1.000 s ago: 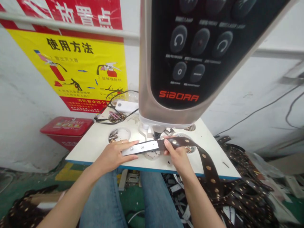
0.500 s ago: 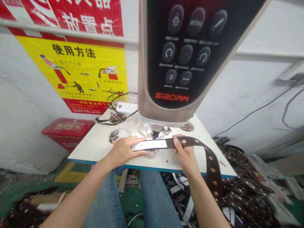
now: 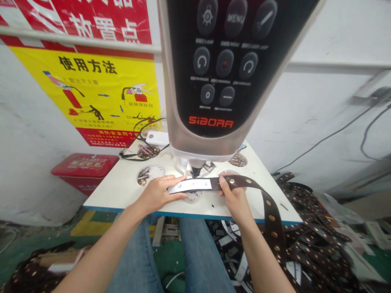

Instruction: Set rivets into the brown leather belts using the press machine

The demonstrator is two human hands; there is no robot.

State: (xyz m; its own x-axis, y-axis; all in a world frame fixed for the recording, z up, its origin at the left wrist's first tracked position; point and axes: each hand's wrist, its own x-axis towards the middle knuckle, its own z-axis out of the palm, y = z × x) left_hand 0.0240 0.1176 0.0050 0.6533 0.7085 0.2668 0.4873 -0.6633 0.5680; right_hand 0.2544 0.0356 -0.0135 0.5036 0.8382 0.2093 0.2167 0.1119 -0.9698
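A flat silver metal strip (image 3: 193,185) lies on the white work table (image 3: 122,187) under the head of a SiBORA machine (image 3: 214,77). Its right end joins a dark brown studded belt (image 3: 269,207) that drapes off the table's right front edge. My left hand (image 3: 157,192) pinches the strip's left end, thumb under and fingers on top. At the join my right hand (image 3: 233,195) grips the belt. The machine's tip (image 3: 195,169) stands just above the strip's middle.
Round recesses in the table hold small metal parts (image 3: 143,176). A white box with black cables (image 3: 155,138) sits at the back. A heap of studded belts (image 3: 311,240) lies on the floor at right. A red box (image 3: 84,167) stands at left below a yellow poster.
Both hands have slid the strip and belt to the right under the machine tip, then held it there. The view has dropped, showing more of the machine's panel.
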